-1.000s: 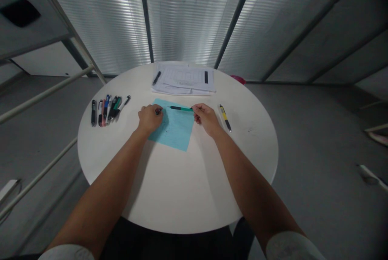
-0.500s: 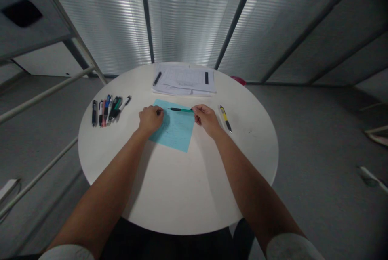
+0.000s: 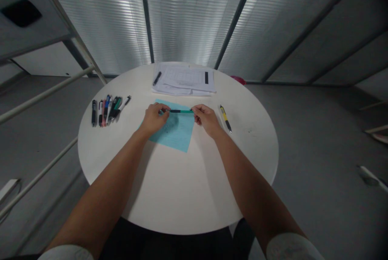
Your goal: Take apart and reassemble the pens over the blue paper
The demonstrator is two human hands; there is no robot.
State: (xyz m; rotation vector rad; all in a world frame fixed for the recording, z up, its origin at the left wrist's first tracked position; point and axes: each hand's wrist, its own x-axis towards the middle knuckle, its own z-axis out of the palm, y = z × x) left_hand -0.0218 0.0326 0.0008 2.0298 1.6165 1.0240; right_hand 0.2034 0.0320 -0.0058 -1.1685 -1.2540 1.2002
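Observation:
A green pen with a black grip point(image 3: 182, 111) lies level across the space between my hands, above a light blue sheet of paper point(image 3: 178, 137). My right hand point(image 3: 207, 119) is closed in a pinch on its green end. At the black tip end, the thumb and fingers of my left hand point(image 3: 155, 119) are pinched together; whether a small part is also between them is hidden. The blue sheet lies flat on the round white table point(image 3: 178, 187), with faint marks on it. Right of my right hand lies a yellow and black pen point(image 3: 225, 118).
Several pens point(image 3: 109, 110) lie in a group on the table's left side. At the far edge is a stack of printed papers point(image 3: 184, 80) with a black pen point(image 3: 157, 78) on it. A metal rail point(image 3: 45, 94) stands left of the table.
My left hand has moved right, from a gap beside the pen to its tip, and now closes there. My right hand holds the pen in nearly the same place.

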